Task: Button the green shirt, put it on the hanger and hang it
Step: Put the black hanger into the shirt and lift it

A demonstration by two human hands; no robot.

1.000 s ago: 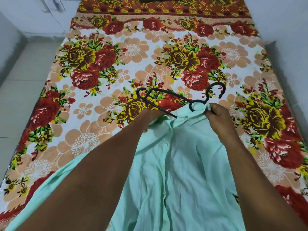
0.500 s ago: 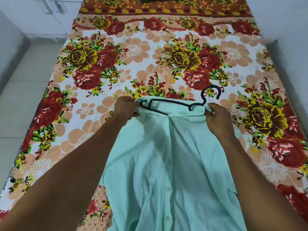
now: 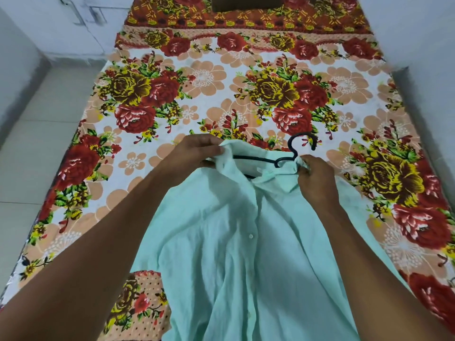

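Green shirt (image 3: 246, 254) draped over near bed (image 3: 204, 77), left hand (image 3: 194, 153) and right hand (image 3: 314, 178) each pinching a shoulder over black hanger (image 3: 283, 156); loose fabric could slide off the hanger arm.

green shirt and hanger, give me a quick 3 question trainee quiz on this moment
1. True or false: the black hanger is partly inside the green shirt.
2. What does the left hand grip? A) hook B) shirt shoulder C) floral bedsheet
3. Fill in: the hanger's hook sticks out just beyond the ____ hand.

Key: 1 true; 2 B; 3 right
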